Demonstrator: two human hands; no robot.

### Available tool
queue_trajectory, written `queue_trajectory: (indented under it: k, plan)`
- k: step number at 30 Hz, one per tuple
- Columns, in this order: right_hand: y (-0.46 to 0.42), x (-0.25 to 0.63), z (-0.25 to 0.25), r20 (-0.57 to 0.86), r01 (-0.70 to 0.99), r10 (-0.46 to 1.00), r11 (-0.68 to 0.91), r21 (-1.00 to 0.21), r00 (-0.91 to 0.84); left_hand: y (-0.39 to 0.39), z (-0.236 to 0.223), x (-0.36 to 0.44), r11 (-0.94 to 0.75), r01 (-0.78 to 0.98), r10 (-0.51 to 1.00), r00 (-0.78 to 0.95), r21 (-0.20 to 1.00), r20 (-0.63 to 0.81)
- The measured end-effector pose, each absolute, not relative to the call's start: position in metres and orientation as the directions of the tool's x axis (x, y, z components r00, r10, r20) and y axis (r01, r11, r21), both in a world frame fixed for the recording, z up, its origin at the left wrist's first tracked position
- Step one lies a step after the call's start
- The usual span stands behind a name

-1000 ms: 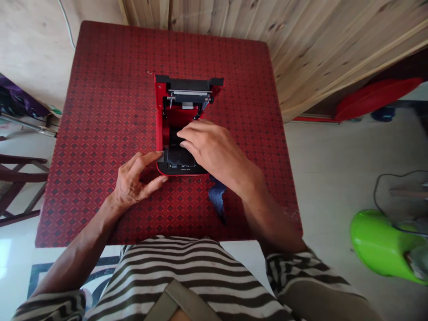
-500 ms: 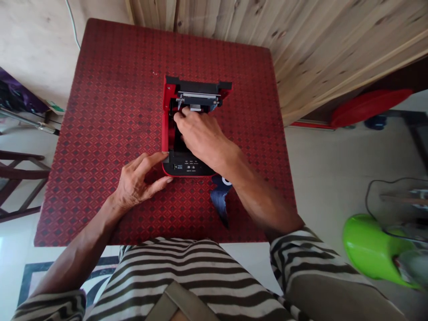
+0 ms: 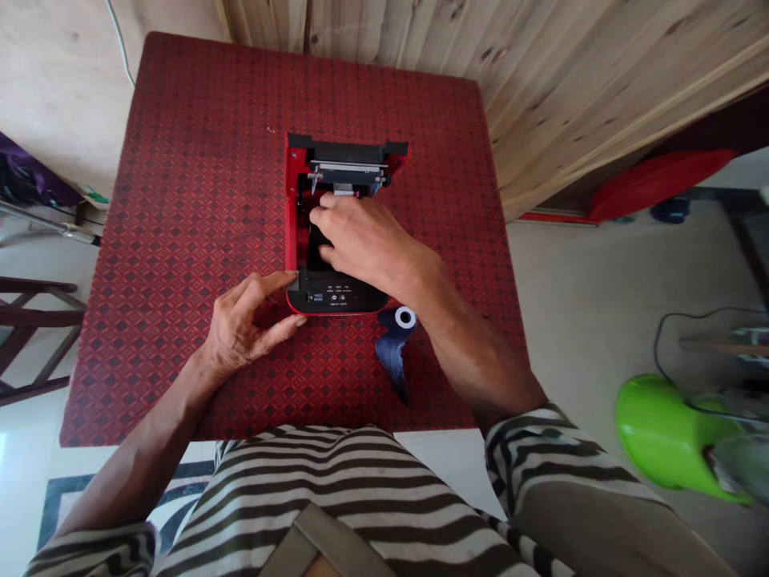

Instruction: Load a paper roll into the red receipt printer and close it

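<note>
A red and black label printer [image 3: 291, 232] stands in the middle of the table with its lid [image 3: 348, 151] raised, baring the print mechanism. My left hand [image 3: 243, 324] steadies its front left corner, index finger on the top edge and thumb against the front. Reaching down into the open body, my right hand [image 3: 372, 240] has its fingers bent near the mechanism; the fingertips and anything they hold are hidden. By the printer's front right corner lies a dark blue ribbon roll [image 3: 393, 353] with a white core, its loose end trailing toward me.
A red patterned cloth covers the table [image 3: 198, 192]. Wooden panelling [image 3: 384, 32] runs along the far side. On the floor to the right is a bright green plastic stool or bin [image 3: 666, 433]; a dark wooden chair [image 3: 36, 336] stands at the left.
My right thumb now shows, apart from the fingers inside the printer, and the ribbon roll's white core is in fuller view. The whole scene has shifted slightly left; my left hand keeps its hold.
</note>
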State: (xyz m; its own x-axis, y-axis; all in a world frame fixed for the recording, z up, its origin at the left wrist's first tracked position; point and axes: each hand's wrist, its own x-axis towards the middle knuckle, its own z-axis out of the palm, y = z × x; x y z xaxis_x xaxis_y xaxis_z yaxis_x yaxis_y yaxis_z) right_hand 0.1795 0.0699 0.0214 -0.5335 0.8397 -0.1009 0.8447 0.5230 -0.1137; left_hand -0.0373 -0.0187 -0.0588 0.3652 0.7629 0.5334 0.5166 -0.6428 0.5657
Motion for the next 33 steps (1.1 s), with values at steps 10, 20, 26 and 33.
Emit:
queue_trajectory:
  k: [10,20,26,33]
  plan:
    - [0.061,0.191,0.022,-0.037,0.836,0.847,0.516,-0.184,-0.531,-0.019,-0.06,-0.038,-0.598,0.525,0.801,0.349,0.607,0.487]
    - [0.078,0.196,0.031,-0.138,0.734,0.735,0.606,-0.305,-0.664,-0.018,-0.061,-0.038,-0.618,0.528,0.783,0.351,0.582,0.513]
    - [0.073,0.207,0.035,-0.054,0.742,0.802,0.522,-0.421,-0.595,-0.019,-0.061,-0.039,-0.615,0.527,0.786,0.357,0.586,0.504]
    - [0.039,0.232,0.05,0.163,0.552,0.882,0.41,-0.726,-0.442,-0.018,-0.06,-0.038,-0.629,0.489,0.776,0.352,0.604,0.523]
